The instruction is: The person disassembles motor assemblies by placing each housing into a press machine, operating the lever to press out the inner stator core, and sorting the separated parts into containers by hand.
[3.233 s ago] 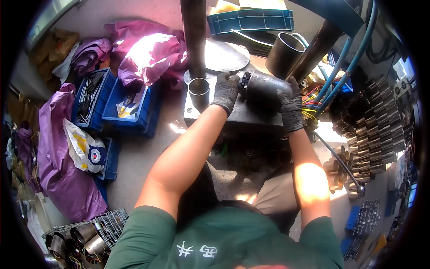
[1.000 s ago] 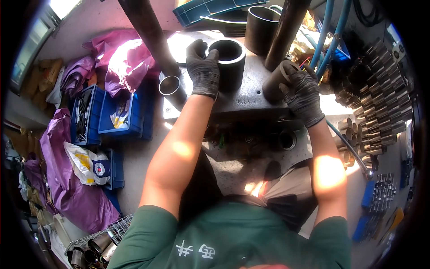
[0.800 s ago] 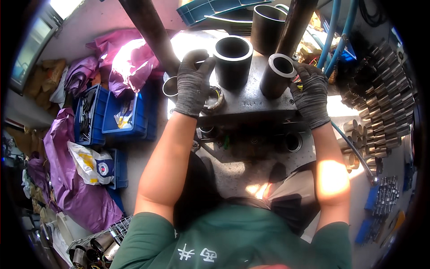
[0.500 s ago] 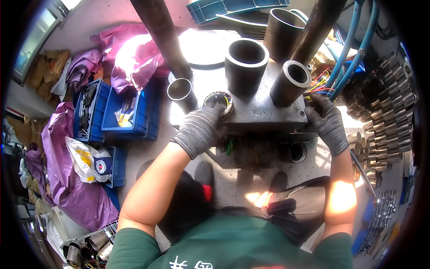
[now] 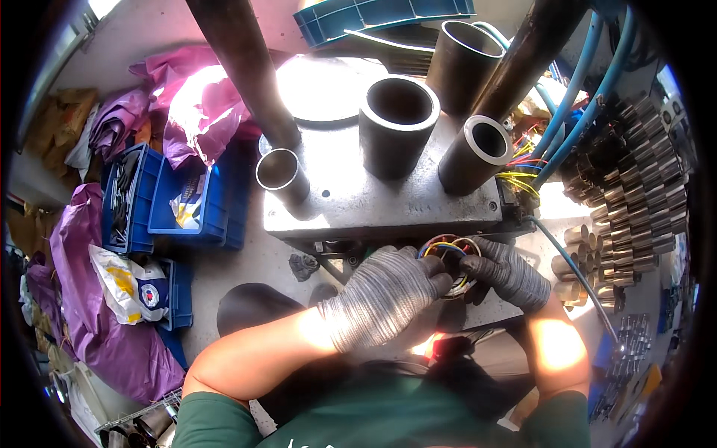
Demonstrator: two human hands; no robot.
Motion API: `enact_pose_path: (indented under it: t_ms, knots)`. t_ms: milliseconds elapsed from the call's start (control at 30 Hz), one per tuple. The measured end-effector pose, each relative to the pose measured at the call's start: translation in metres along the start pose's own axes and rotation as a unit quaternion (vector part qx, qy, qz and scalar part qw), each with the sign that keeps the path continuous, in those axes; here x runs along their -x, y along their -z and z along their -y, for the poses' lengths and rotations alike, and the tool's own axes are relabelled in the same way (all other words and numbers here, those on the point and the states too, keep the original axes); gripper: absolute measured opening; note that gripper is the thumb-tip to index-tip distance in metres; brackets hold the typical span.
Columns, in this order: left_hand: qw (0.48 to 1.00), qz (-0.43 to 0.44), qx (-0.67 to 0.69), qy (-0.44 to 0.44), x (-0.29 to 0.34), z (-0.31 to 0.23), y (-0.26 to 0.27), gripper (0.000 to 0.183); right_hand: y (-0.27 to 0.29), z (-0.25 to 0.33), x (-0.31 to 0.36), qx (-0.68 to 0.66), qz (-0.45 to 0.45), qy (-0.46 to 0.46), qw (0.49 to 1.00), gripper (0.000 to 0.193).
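A round motor stator (image 5: 448,257) with yellow, blue and red wires is held between my two gloved hands, in front of the metal press table (image 5: 351,213). My left hand (image 5: 392,287) closes on its left side, thumb and fingers toward the wires. On the stator's right rim, my right hand (image 5: 508,272) grips with the thumb at the opening. The hands partly hide the stator. On the table stand a thin dark tube (image 5: 282,178), a thick tube (image 5: 399,131) and a narrower thick-walled tube (image 5: 476,157).
Two dark columns, left (image 5: 250,75) and right (image 5: 526,63), rise from the table. A larger tube (image 5: 464,63) stands behind. Blue hoses (image 5: 571,93) hang at the right, near stacked metal cylinders (image 5: 635,201). Blue bins (image 5: 190,209) and purple sacks (image 5: 104,306) lie left.
The stator has come off the tabletop toward me, moved by my left hand. My right hand has left the table's right side and joined it on the stator.
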State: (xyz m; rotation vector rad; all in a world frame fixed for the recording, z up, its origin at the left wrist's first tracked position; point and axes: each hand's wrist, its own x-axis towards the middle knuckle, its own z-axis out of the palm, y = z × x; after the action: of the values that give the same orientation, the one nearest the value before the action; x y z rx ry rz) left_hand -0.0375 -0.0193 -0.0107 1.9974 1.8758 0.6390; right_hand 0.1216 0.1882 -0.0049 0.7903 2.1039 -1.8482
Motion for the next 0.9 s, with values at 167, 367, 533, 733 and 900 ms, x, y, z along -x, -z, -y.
enact_pose_path:
  t_ms: [167,367,533,733,900]
  knots:
    - [0.963,-0.212,0.156,-0.059,-0.012,0.01,0.005,0.045,-0.001,0.004,0.005,-0.168,-0.054,0.071,0.982,0.064]
    - [0.852,-0.337,0.382,0.122,-0.002,0.015,0.01,0.054,-0.005,0.003,0.002,-0.109,-0.167,0.22,0.955,0.059]
    - [0.779,-0.214,0.549,0.214,-0.012,0.016,-0.002,0.053,-0.013,0.0,0.006,-0.129,-0.169,0.249,0.945,0.065]
    - [0.802,-0.193,0.545,0.148,-0.013,0.004,-0.008,0.054,-0.02,-0.005,0.011,-0.152,-0.148,0.276,0.937,0.073]
    - [0.779,-0.221,0.575,0.12,-0.009,-0.007,-0.006,0.051,-0.011,-0.008,0.013,-0.137,-0.102,0.261,0.95,0.089]
